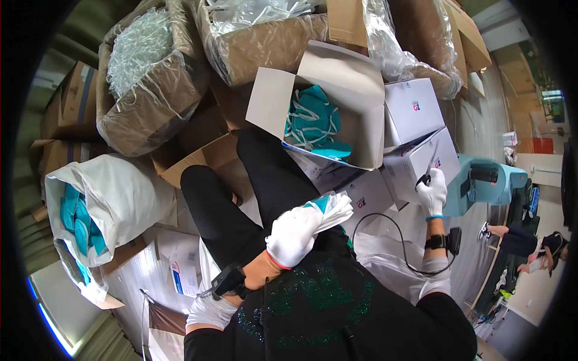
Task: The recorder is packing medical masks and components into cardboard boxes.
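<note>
While big brown cartons w/ clear plastic liners (150,120) filled the far side, the person sat w/ both forearms brought in over the lap. Next in size, a white sack (138,186) slumped at left, its mouth showing teal pcs inside. An open white box (367,133) stood just beyond the knees, flaps out, w/ a loose heap of teal strapped pcs (313,108), prob. masks, in it. To its right sat closed white boxes (412,105), approx. touching it.

Smaller: the gloved L hand (295,234), nr the torso, was closed round a teal-and-white bundle (338,210); exact no. of pcs couldn't be told. The bundle lay in the fist, its far end sticking out past the fingers toward the R, nr side of the open box but apart from it. Gloved R hand (433,191), well apart at R, was curled round the black handle of a thin-bladed tool (424,180), prob. scissors, blade pointing up and away, clear of the bundle.

Handling, as a judgement: bundle prob. v. light, soft, bendy, straps apt to splay or snag; best pinched across the teal body, w/ loose ends left free. Tool prob. stiff, light, sharp-tipped; best held by its handle only.
</note>
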`<move>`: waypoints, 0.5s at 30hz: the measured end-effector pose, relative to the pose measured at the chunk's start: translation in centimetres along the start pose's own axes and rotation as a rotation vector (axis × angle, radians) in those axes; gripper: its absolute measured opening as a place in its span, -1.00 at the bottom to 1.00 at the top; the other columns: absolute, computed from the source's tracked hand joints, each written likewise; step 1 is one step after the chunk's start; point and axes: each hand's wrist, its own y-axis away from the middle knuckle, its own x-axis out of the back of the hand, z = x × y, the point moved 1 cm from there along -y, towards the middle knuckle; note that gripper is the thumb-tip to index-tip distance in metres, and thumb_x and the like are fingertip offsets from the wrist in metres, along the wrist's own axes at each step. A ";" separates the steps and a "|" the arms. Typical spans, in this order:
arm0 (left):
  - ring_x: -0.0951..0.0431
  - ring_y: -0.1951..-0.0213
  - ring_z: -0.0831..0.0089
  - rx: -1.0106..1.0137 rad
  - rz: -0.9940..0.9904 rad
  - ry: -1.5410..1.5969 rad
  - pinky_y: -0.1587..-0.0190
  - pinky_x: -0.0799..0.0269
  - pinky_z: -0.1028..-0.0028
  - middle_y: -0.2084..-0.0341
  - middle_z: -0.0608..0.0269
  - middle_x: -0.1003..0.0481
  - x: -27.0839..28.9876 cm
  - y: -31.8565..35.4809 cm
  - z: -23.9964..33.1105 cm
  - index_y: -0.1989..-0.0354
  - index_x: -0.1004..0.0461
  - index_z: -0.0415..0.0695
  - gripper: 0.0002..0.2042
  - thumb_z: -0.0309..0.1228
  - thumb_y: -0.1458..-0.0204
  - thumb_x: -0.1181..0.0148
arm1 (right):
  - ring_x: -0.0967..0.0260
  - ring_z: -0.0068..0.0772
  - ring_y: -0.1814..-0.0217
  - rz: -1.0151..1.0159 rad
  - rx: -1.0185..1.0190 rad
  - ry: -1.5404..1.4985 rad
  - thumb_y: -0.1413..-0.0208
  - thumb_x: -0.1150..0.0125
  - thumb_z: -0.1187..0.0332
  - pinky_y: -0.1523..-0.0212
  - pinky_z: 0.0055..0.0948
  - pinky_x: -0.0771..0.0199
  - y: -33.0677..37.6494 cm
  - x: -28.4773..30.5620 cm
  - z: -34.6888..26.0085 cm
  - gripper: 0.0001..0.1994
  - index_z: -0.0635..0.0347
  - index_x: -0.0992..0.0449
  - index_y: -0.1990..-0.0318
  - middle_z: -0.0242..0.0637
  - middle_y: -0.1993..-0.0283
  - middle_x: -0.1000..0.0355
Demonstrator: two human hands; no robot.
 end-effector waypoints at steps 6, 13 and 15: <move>-0.58 0.31 0.09 -0.145 0.202 -0.207 0.24 -0.53 0.21 0.31 0.14 -0.53 4.2 -2.5 -1.4 0.16 -0.54 -0.15 -0.51 -0.68 0.44 -0.26 | -0.35 -0.60 0.33 -0.413 -0.198 -1.143 0.03 -0.19 0.64 0.27 -0.58 -0.44 3.0 4.2 -14.2 -0.71 0.21 -0.42 0.11 -0.40 0.28 -0.37; -0.49 0.18 0.25 -0.205 0.108 -0.555 0.19 -0.37 0.25 0.25 0.21 -0.44 7.0 -6.3 -5.6 0.18 -0.52 -0.08 -0.68 -0.44 0.21 -0.20 | -0.23 -0.70 0.27 -1.146 -0.106 -1.197 -0.05 -0.35 0.46 0.23 -0.62 -0.30 9.0 4.8 -25.5 -0.72 0.17 -0.43 0.10 -0.49 0.25 -0.35; -0.45 0.18 0.24 -0.210 0.048 -0.567 0.21 -0.36 0.24 0.26 0.20 -0.41 6.5 -6.3 -6.5 0.20 -0.51 -0.07 -0.76 -0.40 0.10 -0.14 | -0.26 -0.68 0.27 -1.158 0.010 -1.254 -0.08 -0.35 0.41 0.22 -0.60 -0.33 9.1 4.7 -27.5 -0.71 0.20 -0.43 0.08 -0.47 0.26 -0.38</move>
